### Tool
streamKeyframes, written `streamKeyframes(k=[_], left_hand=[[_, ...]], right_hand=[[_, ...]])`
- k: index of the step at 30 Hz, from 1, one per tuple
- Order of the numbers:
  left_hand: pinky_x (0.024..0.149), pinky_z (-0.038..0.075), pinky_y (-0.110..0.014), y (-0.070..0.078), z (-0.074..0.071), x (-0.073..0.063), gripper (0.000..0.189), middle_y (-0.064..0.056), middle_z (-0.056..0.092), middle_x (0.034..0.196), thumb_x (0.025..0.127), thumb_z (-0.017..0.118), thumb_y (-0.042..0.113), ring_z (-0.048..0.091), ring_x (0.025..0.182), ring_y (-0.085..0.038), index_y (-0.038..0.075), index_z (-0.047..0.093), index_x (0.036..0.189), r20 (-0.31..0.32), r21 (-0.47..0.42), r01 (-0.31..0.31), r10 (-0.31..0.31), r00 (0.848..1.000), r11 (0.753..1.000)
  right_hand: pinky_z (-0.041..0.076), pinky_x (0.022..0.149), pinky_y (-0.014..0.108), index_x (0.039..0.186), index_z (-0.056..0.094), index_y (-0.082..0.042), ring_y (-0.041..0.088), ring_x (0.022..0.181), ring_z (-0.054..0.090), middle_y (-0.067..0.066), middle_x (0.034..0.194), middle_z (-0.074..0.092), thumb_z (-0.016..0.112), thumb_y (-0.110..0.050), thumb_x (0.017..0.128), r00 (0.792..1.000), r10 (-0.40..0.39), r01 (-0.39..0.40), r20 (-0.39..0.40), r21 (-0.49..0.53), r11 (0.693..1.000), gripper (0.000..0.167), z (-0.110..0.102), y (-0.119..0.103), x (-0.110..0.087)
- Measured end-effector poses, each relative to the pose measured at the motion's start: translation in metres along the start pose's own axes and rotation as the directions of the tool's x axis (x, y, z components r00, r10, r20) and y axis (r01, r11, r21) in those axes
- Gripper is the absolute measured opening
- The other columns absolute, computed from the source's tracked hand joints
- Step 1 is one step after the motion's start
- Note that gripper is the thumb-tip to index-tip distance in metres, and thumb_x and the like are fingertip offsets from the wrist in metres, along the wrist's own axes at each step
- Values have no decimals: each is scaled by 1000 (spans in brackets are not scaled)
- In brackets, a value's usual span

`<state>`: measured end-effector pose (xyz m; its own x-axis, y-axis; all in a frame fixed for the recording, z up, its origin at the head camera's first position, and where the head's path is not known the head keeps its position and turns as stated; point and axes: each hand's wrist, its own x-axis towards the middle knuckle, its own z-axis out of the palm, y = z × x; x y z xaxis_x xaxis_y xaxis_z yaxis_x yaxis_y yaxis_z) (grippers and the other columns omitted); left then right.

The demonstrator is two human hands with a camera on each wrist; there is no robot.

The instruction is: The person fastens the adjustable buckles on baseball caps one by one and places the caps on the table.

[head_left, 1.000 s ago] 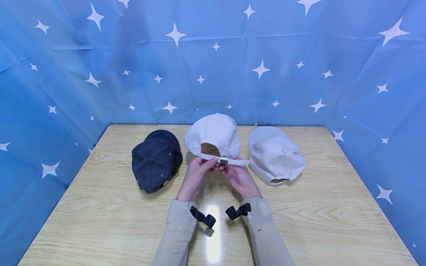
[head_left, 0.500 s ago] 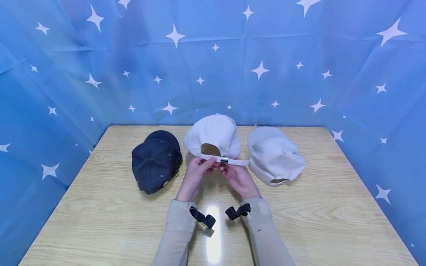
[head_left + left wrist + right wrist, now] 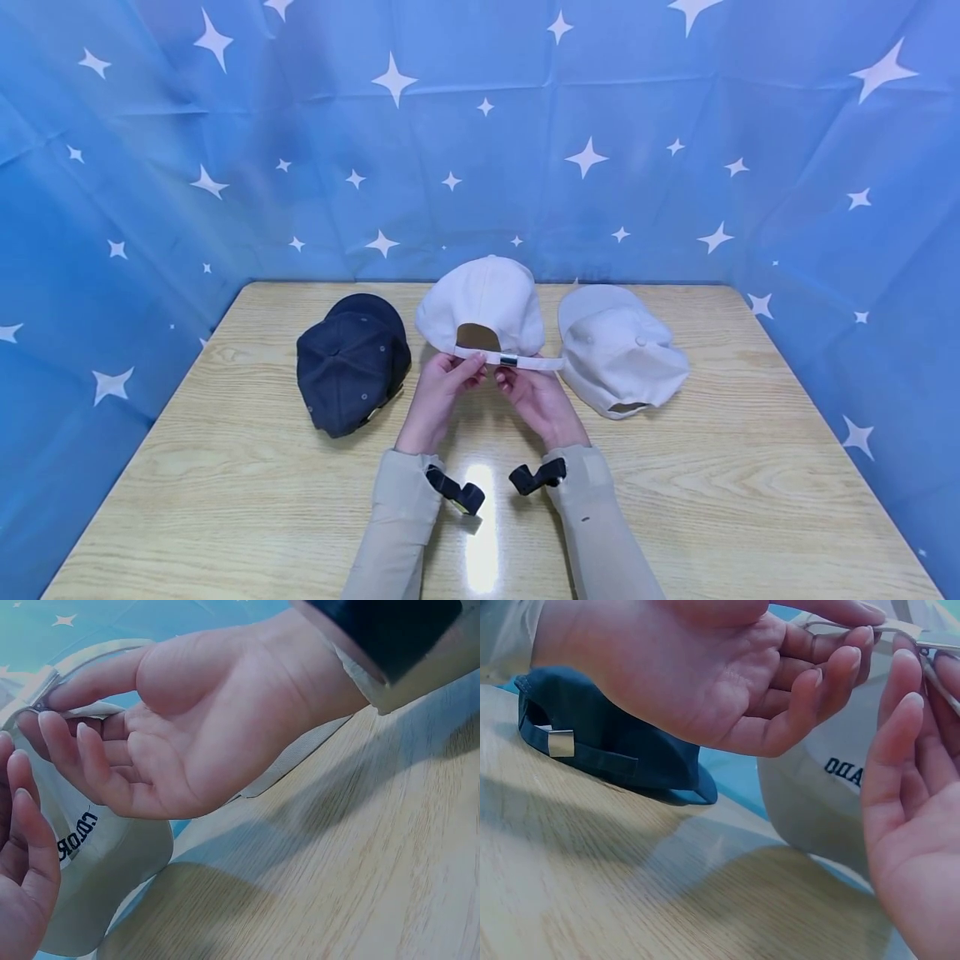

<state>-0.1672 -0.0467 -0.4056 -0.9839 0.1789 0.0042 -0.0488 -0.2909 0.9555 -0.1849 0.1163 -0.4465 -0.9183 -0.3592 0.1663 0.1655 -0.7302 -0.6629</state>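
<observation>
Both hands hold up a white baseball cap [image 3: 491, 292], its back opening facing me and its brim hidden in the head view. My left hand [image 3: 442, 390] pinches the closing strap just left of the metal buckle [image 3: 508, 360], thumb on top. On the other side, my right hand [image 3: 543, 404] pinches the strap between thumb and index finger, partly behind the strap's loose end [image 3: 543, 364]. The left wrist view shows the right hand [image 3: 217, 712] at the buckle, palm visible, with dark lettering [image 3: 77, 836] on the cap below. Fingertips of both hands nearly meet there.
A navy cap [image 3: 345, 358] lies on the wooden table [image 3: 240, 500] to the left; its strap buckle [image 3: 561, 743] shows in the right wrist view. A light beige cap [image 3: 626, 346] lies to the right. Blue star-printed cloth [image 3: 480, 150] walls the back and sides.
The white cap, its strap and the buckle have shifted slightly to the right. Both hands keep nearly the same place and pinch.
</observation>
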Motion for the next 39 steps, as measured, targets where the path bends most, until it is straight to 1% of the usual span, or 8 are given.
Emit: streamKeyframes(k=[3,9,17,21,25,30,35,39], left_hand=[[71,46,-29,-8,-3,4,17,-4,60,79,85,61,19,55,73,-15,3,60,92,-3,-4,3,-3,1000,1000],[76,45,-36,-12,-3,5,30,-7,60,81,80,67,30,55,73,-17,2,60,91,-20,-4,-7,7,1000,1000],[81,42,-46,-14,-2,5,32,-7,60,81,78,68,32,56,74,-19,3,61,91,-16,-2,-11,11,1000,1000],[81,42,-46,-13,-2,5,30,-6,60,82,79,67,31,56,75,-19,4,61,92,-18,9,-6,6,1000,1000],[80,44,-42,-13,-2,5,33,-7,60,82,77,69,32,56,77,-21,4,61,92,-17,8,-7,7,1000,1000],[80,43,-45,-13,-1,5,35,-7,60,81,76,69,34,55,75,-21,4,61,91,-20,6,-11,11,1000,1000],[80,42,-46,-13,-2,6,31,-6,59,80,79,68,32,55,73,-18,5,61,90,-25,16,-10,10,1000,1000],[80,41,-47,-14,-2,6,33,-6,60,80,77,68,34,55,73,-18,4,61,90,-28,17,-14,14,1000,1000]], right_hand=[[44,66,21,91,60,-9,15,77,57,3,88,61,52,-6,89,1000,7,-7,4,6,1000,10,0,0,0],[44,65,19,92,58,-11,13,77,57,3,89,61,52,-6,88,1000,16,-16,-4,-16,1000,8,2,-1,-1],[43,65,18,94,57,-11,13,76,56,2,89,60,54,-8,88,999,26,-26,-18,-22,999,8,3,-1,-1],[44,67,20,93,58,-11,14,77,56,3,89,61,53,-6,88,1000,17,-17,-15,-11,1000,9,3,-1,-2],[44,67,20,92,59,-11,13,77,57,3,89,62,51,-5,89,1000,11,-11,-7,-6,1000,11,2,-1,-2],[44,66,20,93,58,-12,13,75,57,2,88,61,48,-3,90,1000,14,-14,-18,-15,1000,14,2,-1,-2],[42,66,21,94,57,-13,13,74,55,1,87,60,50,-3,88,1000,16,-17,-24,-43,999,14,3,-2,-3],[43,66,21,95,56,-14,13,75,55,1,88,60,52,-5,88,999,15,-16,-29,-46,999,12,4,-1,-2]])
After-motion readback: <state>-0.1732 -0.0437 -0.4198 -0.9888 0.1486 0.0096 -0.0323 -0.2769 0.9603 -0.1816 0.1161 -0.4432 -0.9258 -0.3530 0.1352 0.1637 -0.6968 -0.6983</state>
